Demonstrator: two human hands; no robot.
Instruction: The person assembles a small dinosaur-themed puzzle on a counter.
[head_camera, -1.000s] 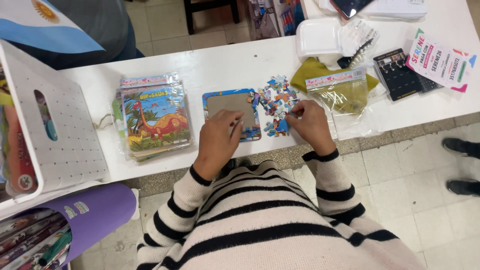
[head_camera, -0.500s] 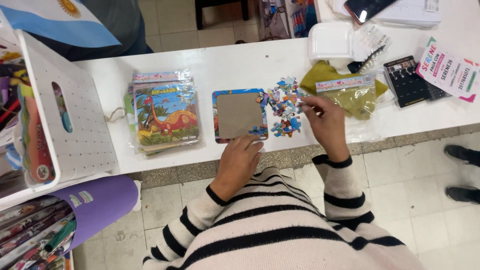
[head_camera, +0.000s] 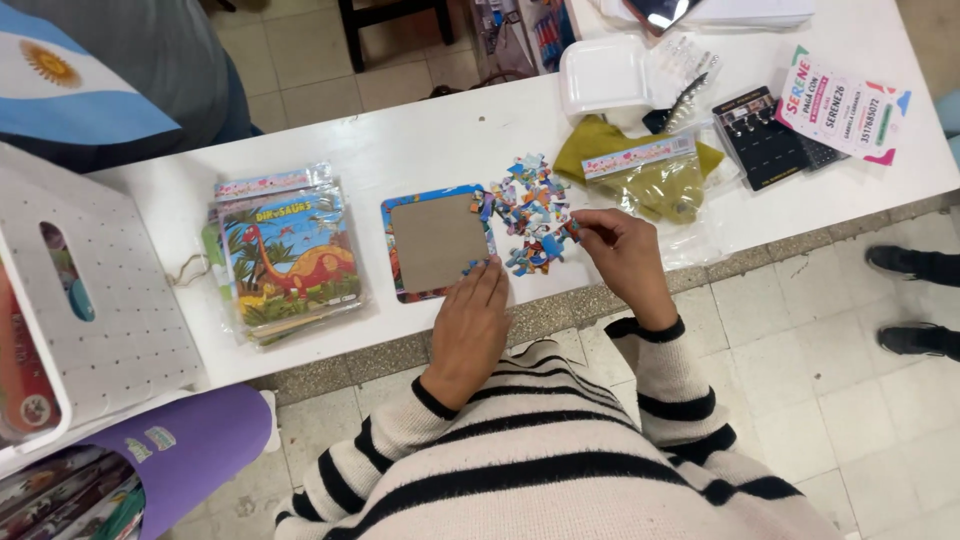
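A puzzle frame tray (head_camera: 437, 241) with a brown cardboard middle and a blue rim lies on the white table (head_camera: 440, 135). Right of it sits a heap of several loose coloured puzzle pieces (head_camera: 530, 210). My left hand (head_camera: 475, 320) rests flat at the tray's near right corner, fingers together, holding nothing. My right hand (head_camera: 620, 250) is at the right side of the heap, its fingertips pinching one puzzle piece (head_camera: 572, 228). Both arms wear a cream sweater with black stripes.
A stack of bagged dinosaur puzzles (head_camera: 290, 255) lies left of the tray. A white perforated box (head_camera: 90, 300) stands far left. An olive pouch in plastic (head_camera: 650, 170), a white foam container (head_camera: 605, 72), black cards (head_camera: 765, 135) and a leaflet (head_camera: 840, 105) lie right. Someone's shoes (head_camera: 915, 265) stand on the floor.
My left hand has drawn back from the middle of the tray to its near edge. My right hand stays at the heap's right side, now pinching a piece.
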